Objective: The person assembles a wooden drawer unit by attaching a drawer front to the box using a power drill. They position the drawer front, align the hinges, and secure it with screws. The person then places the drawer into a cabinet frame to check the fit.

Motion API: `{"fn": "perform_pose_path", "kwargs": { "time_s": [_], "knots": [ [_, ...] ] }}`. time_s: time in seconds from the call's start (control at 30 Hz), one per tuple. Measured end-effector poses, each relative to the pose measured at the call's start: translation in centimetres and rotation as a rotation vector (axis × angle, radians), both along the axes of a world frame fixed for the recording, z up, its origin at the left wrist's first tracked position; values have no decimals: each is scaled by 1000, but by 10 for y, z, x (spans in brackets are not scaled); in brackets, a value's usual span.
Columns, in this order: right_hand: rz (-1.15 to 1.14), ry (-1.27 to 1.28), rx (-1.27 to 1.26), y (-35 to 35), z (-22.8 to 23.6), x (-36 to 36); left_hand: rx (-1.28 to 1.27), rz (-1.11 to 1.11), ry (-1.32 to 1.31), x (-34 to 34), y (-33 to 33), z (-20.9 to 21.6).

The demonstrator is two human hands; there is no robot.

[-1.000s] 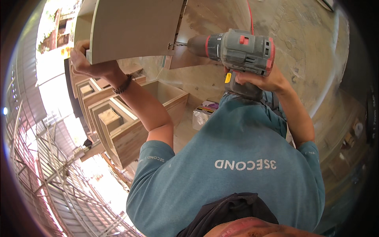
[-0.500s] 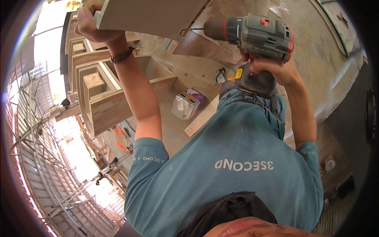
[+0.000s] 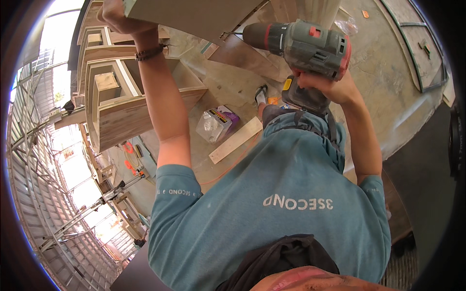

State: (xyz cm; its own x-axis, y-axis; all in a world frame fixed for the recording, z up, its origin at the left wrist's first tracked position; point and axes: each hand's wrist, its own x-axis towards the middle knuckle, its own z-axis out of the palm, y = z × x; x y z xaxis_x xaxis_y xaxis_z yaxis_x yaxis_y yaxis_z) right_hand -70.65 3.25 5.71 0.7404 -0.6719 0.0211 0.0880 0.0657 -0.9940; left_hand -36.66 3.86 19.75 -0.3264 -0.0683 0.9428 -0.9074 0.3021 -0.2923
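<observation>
My right hand [image 3: 323, 86] is wrapped round the handle of a dark green and black cordless drill [image 3: 313, 48] with red accents. The drill points left, and its thin bit [image 3: 232, 34] reaches the lower right corner of a greyish board [image 3: 189, 18]; whether it touches cannot be made out. At the upper left, my left hand [image 3: 119, 18] grips the board's left edge, its fingers partly cut off by the frame. A dark bracelet [image 3: 149, 52] circles that wrist.
Wooden cabinet frames [image 3: 145, 114] stand to the left. On the concrete floor lie a clear and purple package [image 3: 218, 125], a wooden strip [image 3: 236, 140], an orange cord and orange-handled tools [image 3: 130, 165]. A dark metal frame [image 3: 417, 58] lies at the far right.
The drill has shifted slightly left, its bit closer to the board's corner. My left hand sits higher in the picture, still on the board. The whole view has shifted a little.
</observation>
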Motion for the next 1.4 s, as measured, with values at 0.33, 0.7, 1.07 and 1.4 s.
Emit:
{"fn": "perform_pose_path", "kwargs": {
  "time_s": [0.33,0.7,1.07,1.4],
  "knots": [
    [-3,22,-109,1,-5,-10,168,152,114,8,8,4],
    [-254,-197,-247,59,0,9,149,133,0,18,-4,-4],
    [-275,-214,-297,56,10,-2,103,106,-273,82,-13,-15],
    [-219,62,-168,45,-14,-2,-51,216,-326,62,-16,-7]
  ]
}}
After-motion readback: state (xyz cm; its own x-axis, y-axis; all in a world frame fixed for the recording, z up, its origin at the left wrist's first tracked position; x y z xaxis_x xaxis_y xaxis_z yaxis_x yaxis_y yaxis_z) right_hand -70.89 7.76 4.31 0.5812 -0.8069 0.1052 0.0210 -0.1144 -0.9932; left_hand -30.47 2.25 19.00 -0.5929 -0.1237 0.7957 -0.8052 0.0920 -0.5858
